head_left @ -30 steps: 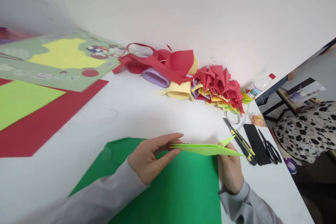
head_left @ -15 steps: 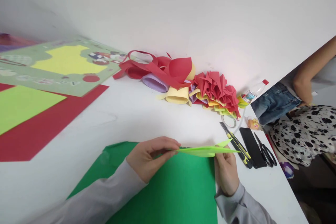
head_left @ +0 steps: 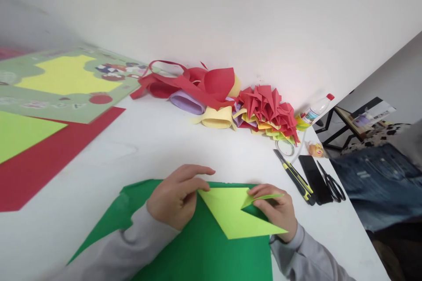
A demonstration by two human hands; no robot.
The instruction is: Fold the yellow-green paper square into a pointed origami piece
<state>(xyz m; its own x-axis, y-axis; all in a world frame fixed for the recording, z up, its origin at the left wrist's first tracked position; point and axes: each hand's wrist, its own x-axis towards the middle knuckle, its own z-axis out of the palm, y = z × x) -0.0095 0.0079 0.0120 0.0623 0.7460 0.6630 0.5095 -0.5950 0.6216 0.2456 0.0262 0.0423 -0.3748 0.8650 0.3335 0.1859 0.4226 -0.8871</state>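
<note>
A folded sheet of yellow-green paper is between my hands, over a large green sheet. My left hand holds its left corner; one finger stretches out above, and the lower fingers curl in, partly hidden. My right hand pinches a narrow raised flap at the paper's right side between thumb and fingers. A pointed end of the paper reaches across in front of that hand. Green shows through the gap under the flap.
Red folded-paper pieces and rolled paper lie along the wall. At right are a box cutter, a black phone-like slab, scissors, tape and a bottle. A person in jeans is beyond the table edge.
The folded paper was seen nearly edge-on and now shows its broad face. My left index finger has lifted away, and my right hand's fingers now rest over the flap. The person at right has moved.
</note>
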